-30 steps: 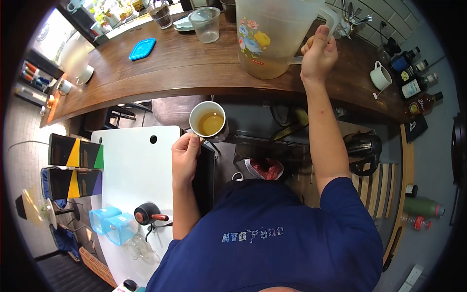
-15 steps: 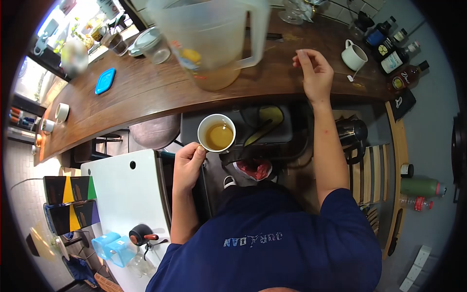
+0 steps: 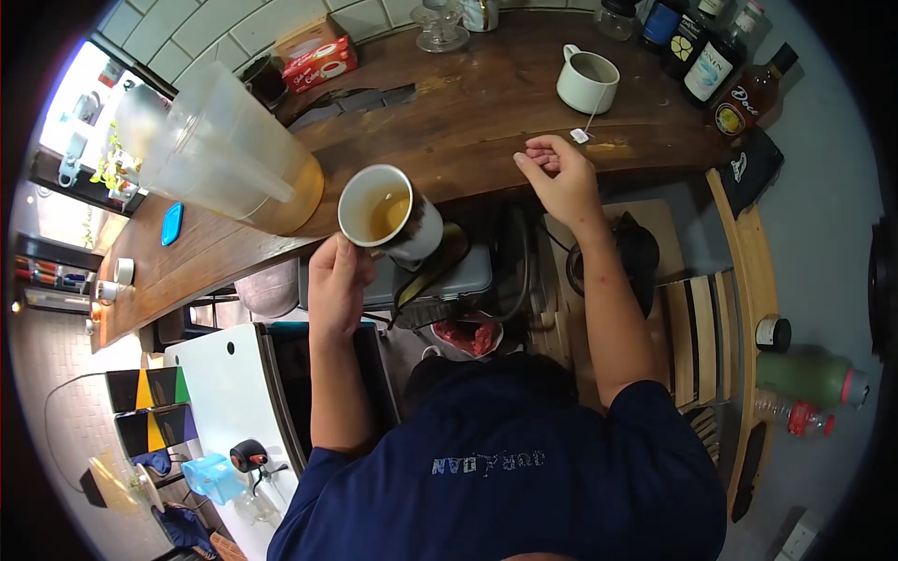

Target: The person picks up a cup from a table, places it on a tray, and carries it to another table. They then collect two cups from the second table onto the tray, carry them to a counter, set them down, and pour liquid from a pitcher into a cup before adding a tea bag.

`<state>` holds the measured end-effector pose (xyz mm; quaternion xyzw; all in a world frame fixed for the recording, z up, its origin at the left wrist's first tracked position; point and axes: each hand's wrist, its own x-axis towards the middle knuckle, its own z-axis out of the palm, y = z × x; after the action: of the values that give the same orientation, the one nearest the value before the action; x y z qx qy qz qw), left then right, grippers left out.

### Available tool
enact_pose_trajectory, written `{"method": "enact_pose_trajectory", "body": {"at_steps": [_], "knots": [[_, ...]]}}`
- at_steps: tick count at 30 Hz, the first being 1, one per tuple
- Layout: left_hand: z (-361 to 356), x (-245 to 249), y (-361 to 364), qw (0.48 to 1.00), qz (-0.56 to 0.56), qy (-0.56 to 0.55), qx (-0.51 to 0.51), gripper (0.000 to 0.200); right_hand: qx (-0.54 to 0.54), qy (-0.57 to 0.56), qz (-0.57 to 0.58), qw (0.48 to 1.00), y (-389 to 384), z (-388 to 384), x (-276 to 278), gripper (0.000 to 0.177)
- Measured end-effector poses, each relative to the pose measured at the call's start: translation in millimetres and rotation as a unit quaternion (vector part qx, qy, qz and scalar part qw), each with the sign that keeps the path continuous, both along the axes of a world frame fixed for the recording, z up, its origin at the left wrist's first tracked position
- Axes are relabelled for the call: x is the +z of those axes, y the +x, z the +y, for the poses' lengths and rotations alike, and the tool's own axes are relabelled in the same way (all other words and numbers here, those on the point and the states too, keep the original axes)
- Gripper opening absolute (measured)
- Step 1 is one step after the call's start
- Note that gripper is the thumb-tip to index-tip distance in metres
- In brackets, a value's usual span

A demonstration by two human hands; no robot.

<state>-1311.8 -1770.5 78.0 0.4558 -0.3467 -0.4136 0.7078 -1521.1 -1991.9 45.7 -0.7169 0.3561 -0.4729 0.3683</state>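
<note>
My left hand (image 3: 340, 280) grips the handle of a white mug (image 3: 418, 232), which is tilted and holds some yellowish liquid. The mug hangs just off the counter's near edge. Left of it on the counter stands a large clear plastic pitcher (image 3: 238, 159) with amber liquid in the bottom. My right hand (image 3: 561, 178) hovers over the near counter edge, fingers loosely curled and thumb apart, with nothing visible in it. Closest to that hand is a white cup (image 3: 589, 84) with a teabag tag (image 3: 580, 136) hanging outside on a string.
Several bottles (image 3: 708, 70) stand at the back right of the wooden counter (image 3: 477, 103). A red box (image 3: 320, 64) and a glass stand (image 3: 441, 33) sit by the tiled wall. Below the counter is a dark kettle (image 3: 631, 252). A white-topped table (image 3: 229, 383) lies to my left.
The view has turned right, so the pitcher now appears farther left. The mug, near level before, is now tilted and appears higher in view. My right hand stays raised, fingers still loosely curled.
</note>
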Motion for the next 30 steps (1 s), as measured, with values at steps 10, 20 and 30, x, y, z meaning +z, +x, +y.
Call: {"method": "enact_pose_trajectory", "body": {"at_steps": [10, 20, 30], "knots": [[-85, 7, 0, 0.995, -0.081, 0.057, -0.017, 0.032, 0.008, -0.04, -0.004, 0.999, -9, 3, -1, 0.015], [-111, -4, 10, 0.989, -0.115, 0.079, -0.039, 0.034, -0.011, -0.033, 0.018, 0.999, -3, 5, 0, 0.017], [-116, -9, 17, 0.988, -0.116, 0.08, -0.059, 0.033, -0.018, -0.003, 0.017, 1.0, -2, 6, 3, 0.017]]}}
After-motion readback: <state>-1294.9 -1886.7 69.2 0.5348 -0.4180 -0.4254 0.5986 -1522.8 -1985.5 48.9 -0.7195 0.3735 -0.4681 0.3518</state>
